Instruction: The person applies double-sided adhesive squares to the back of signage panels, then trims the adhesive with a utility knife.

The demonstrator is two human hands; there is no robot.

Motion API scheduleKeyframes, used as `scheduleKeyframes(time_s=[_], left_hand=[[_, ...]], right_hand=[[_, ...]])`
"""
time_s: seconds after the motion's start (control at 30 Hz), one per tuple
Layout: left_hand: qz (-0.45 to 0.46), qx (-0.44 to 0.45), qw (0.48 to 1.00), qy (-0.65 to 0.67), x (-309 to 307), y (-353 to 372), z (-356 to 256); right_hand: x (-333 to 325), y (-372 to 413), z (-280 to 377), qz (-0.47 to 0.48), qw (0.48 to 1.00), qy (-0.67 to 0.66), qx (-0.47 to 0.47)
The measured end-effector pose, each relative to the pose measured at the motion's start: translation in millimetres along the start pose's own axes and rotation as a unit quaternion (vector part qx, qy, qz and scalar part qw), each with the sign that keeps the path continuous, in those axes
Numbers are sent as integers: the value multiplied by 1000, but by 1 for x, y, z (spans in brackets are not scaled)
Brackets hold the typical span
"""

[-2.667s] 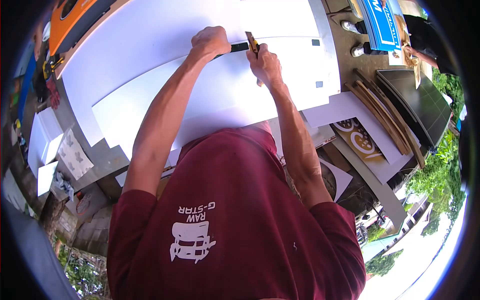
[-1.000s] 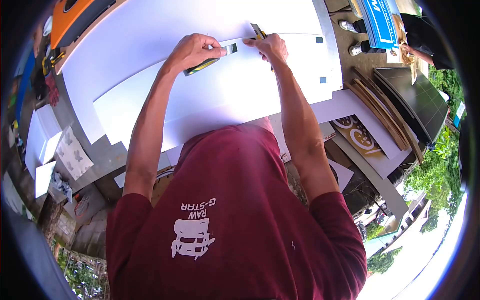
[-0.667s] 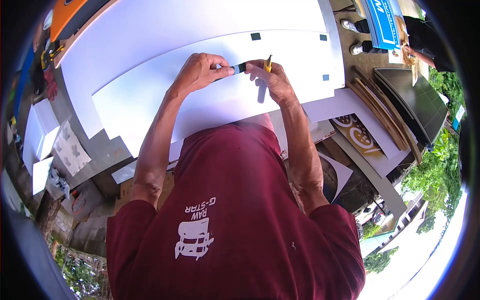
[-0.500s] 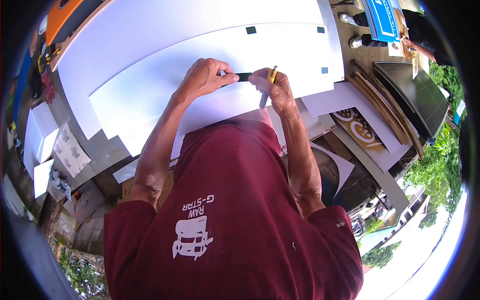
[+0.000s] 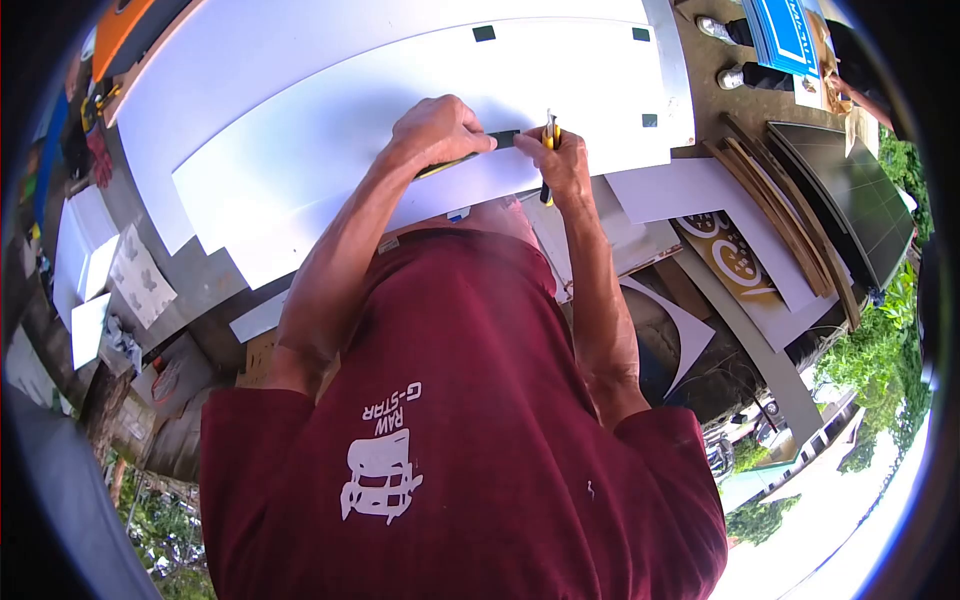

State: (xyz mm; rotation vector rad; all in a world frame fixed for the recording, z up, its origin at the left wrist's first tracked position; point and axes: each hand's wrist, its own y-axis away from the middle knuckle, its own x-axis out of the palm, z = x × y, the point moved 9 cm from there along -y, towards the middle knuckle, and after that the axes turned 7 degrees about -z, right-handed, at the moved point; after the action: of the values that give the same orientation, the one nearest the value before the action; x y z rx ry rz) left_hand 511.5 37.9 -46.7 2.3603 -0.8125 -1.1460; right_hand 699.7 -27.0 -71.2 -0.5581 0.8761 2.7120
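Note:
My left hand [image 5: 440, 132] is closed, thumb and fingers pinching one end of a short dark green tape strip [image 5: 506, 138] over the white sheet [image 5: 330, 150]. Beneath that hand a thin yellow-and-black edge [image 5: 445, 166] shows, its kind mostly hidden. My right hand [image 5: 562, 165] holds a yellow utility knife [image 5: 551, 140] upright against the palm, and its thumb and fingertips meet the strip's other end. Dark tape squares, among them a far one [image 5: 484, 34] and a right one [image 5: 650, 121], lie on the sheet.
A larger white panel [image 5: 200, 90] lies under the sheet. To the right are wooden strips [image 5: 775, 215], a dark tiled panel [image 5: 850, 190] and a brown printed board [image 5: 725, 250]. A person's shoes [image 5: 732, 76] stand at upper right beside blue signs [image 5: 780, 35].
Both hands have shifted slightly with the tape strip, the right one moving a little to the right. The knife has turned more upright. More of the strip shows between the hands.

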Motion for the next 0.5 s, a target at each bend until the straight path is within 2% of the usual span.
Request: scheduleKeyframes(time_s=[0.03,0.1,0.17,0.27,0.37,0.5], left_hand=[[38,-9,999,15,2,-5,-1],[57,2,995,83,5,-14,-2],[37,-13,998,58,4,-20,3],[-17,-66,995,-75,-6,-12,4],[-29,-94,985,-141,-1,-12,5],[-47,-96,982,-157,3,-16,7]], right_hand=[[0,-6,-1,-3,1000,3,2],[0,-14,-2,-20,999,32,-11],[1,-20,-4,-19,998,50,-20],[6,-23,-5,-19,995,88,-42],[13,-26,-7,-19,994,97,-56],[14,-26,-6,-28,991,103,-79]])
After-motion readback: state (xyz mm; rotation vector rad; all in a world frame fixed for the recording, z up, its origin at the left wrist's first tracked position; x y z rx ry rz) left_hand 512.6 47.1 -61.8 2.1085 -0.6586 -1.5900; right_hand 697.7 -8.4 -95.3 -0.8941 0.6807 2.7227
